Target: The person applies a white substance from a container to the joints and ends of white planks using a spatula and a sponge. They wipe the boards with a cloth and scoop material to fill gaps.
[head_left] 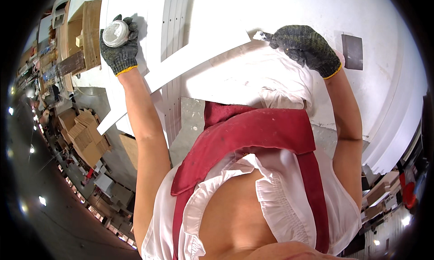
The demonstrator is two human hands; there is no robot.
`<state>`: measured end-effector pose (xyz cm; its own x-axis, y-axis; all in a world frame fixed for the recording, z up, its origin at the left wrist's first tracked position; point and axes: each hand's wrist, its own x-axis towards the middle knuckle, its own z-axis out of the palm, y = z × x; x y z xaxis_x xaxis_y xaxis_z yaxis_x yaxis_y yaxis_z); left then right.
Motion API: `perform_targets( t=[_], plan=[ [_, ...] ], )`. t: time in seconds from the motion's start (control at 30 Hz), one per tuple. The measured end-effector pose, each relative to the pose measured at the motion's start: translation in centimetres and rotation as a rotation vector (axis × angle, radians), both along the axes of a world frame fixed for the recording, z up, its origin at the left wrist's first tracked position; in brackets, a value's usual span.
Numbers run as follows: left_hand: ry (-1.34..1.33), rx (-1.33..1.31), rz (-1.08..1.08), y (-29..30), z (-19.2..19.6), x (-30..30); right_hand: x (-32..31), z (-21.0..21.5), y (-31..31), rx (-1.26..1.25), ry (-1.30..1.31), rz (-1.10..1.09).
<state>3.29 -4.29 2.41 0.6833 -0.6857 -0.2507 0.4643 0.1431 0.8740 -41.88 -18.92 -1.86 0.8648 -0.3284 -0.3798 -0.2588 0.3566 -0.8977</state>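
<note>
Bright, even light washes the white panels (280, 16) almost to glare, with only soft shadows beneath the hands. Small lamps sparkle in the dim lower left, and the fisheye bends and darkens everything toward the rim.

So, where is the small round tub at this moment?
In the head view the tub is at the upper left, held in the gloved left hand above the white boards, beside a cardboard box.

A small round tub (115, 33), grey-white with filler, sits upright well left of the long white strip (190, 61). A putty knife (262, 35), blade smeared white, touches the strip's right end.
</note>
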Motion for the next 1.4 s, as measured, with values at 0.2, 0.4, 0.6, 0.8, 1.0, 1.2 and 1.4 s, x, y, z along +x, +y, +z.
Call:
perform_targets(
  t=[0.2, 0.4, 0.6, 0.8, 1.0, 1.2, 1.4],
  plan=[
    [0.034, -0.077, -0.091, 0.2, -0.4, 0.3, 1.5, -1.1, 1.1, -0.507, -0.147, -0.044],
    [0.037, -0.044, -0.017, 0.1, 0.1, -0.3, 1.1, -0.1, -0.5, -0.269, -0.019, -0.023],
    [-0.211, 0.087, -0.046, 0.3, -0.5, 0.2, 2.5, -1.2, -0.7, -0.071, -0.085, -0.074],
    [-0.261, 0.068, -0.122, 0.6, -0.3, 0.3, 3.2, -0.8, -0.3, -0.359, -0.032, -0.077],
    [-0.079, -0.066, -0.195, 1.1, -0.7, 1.1, 4.0, -5.1, 0.3, -0.521, -0.348, -0.264],
    [-0.463, 0.167, -0.118, 0.6, -0.7, 0.3, 4.9, -5.6, 1.1, -0.616, -0.392, -0.242],
    [-0.39, 0.119, -0.173, 1.0, -1.0, 1.4, 4.7, -3.8, 0.5, -0.88, -0.44, -0.209]
  ],
)
